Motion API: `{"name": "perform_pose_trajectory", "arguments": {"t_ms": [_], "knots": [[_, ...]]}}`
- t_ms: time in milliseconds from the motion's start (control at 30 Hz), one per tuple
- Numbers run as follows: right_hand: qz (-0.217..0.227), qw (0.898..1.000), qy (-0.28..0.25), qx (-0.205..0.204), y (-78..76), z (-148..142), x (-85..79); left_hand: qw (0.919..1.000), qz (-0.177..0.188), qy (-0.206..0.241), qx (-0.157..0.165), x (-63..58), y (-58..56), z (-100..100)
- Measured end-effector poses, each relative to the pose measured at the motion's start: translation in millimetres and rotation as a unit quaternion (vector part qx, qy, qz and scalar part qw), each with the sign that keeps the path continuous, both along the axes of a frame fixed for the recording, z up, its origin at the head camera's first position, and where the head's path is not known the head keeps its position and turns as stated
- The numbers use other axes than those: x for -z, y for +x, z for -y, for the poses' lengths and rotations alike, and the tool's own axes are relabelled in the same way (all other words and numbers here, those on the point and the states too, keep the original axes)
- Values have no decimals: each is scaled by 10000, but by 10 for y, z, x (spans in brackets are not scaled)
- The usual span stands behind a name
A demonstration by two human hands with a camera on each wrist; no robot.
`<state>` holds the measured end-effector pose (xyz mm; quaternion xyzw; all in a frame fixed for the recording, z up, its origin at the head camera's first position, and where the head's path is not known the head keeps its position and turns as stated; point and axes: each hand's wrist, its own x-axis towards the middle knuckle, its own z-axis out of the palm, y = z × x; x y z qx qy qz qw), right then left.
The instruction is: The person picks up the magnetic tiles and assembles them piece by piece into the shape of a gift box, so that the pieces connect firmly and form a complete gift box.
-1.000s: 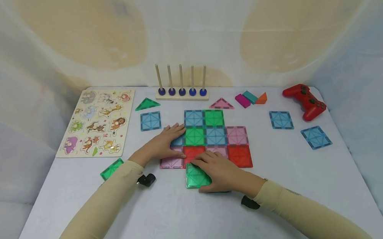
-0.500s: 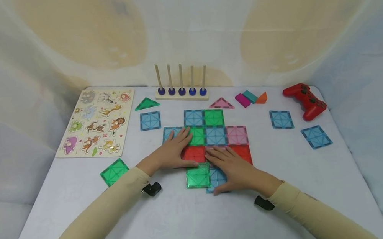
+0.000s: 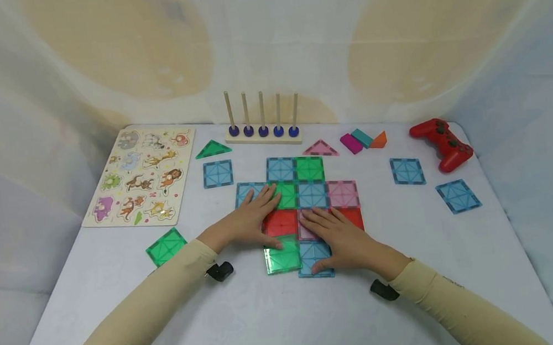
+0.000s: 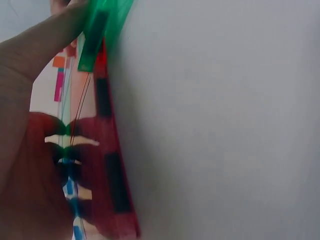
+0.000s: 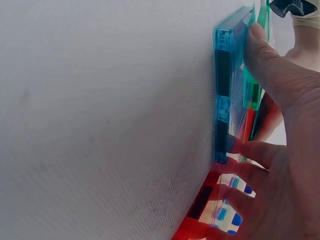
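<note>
Square translucent magnetic tiles lie edge to edge at the table's middle. My left hand spreads over their left part, fingertips on a green tile, with its thumb at the top edge of the front green tile. That thumb also touches the green tile in the left wrist view. Straight fingers of my right hand lie across a pink tile and a red tile. Its thumb rests on the front blue tile, whose side edge shows in the right wrist view. My left hand hides part of the row beneath it.
Loose blue tiles lie to the right, near a red game controller. Behind stand a peg stacker, a pink triangle and small coloured blocks. An animal puzzle board and a loose green tile lie left.
My right hand has moved right, uncovering the front blue tile. My left hand has shifted slightly right and nearer. The front green tile has slid a little left.
</note>
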<state>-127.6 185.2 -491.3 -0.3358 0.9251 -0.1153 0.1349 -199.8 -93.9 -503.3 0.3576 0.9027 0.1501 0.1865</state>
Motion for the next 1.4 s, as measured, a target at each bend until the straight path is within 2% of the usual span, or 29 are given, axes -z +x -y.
{"name": "perform_pose_trajectory", "arguments": {"t_ms": [367,533,667,1000,1233,1400], "knots": [[-49,9999,-41,-97,-1,4,-42,9997,-103,-101,211,11,-19,55],[160,9990,-350,-242,8,53,-65,9995,-93,-170,233,-3,-14,47],[213,9983,-383,-396,13,126,-49,9995,-86,-190,257,-16,-21,52],[-199,9988,-342,-299,25,285,-54,9994,-47,-190,296,-42,-31,61],[-124,9991,-392,-122,50,320,-26,9994,-76,-78,334,-43,-22,65],[-141,9994,-301,-137,60,312,-12,9992,-190,-29,345,-5,-22,71]]}}
